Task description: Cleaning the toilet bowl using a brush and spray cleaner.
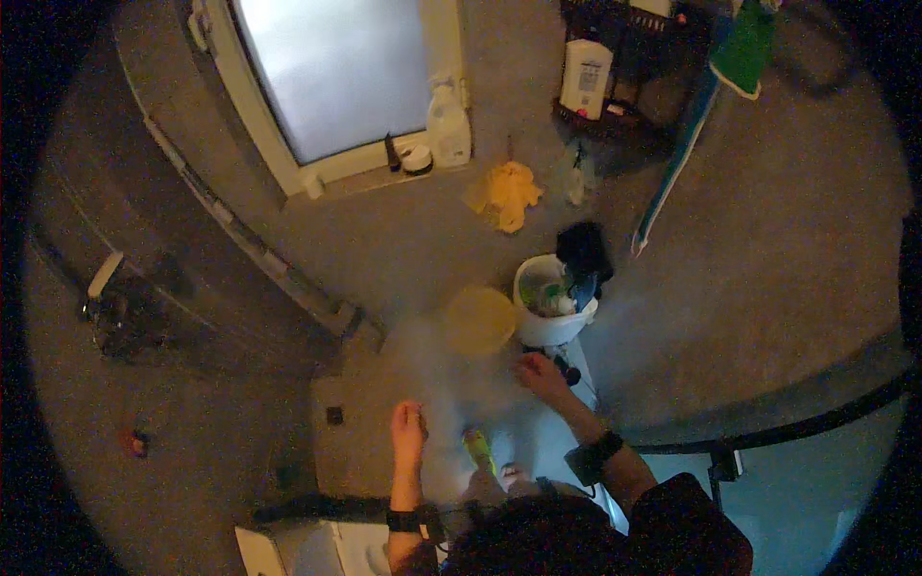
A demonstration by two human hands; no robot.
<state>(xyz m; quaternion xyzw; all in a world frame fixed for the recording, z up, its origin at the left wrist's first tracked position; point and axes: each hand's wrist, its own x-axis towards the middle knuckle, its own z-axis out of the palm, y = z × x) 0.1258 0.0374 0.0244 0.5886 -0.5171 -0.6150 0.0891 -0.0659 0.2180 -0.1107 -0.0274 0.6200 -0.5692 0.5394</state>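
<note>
In the dim room, my left hand (408, 420) hangs over the floor with its fingers curled in, and no object shows in it. My right hand (540, 372) is held out farther ahead, fingers bent together; nothing can be made out between them. A pale yellow round basin (480, 320) lies just beyond my right hand, apart from it as far as I can tell. Next to the basin stands a white bucket (547, 329) with green and white items inside. A black cloth-like thing (584, 252) hangs over its far right rim.
A frosted window (336, 72) has a white jug (447, 130) and a jar (416, 158) on its sill. An orange cloth (512, 195) hangs on the wall. A dark rack (634, 115) holds a white bottle (584, 82). A long pole (682, 154) leans at right.
</note>
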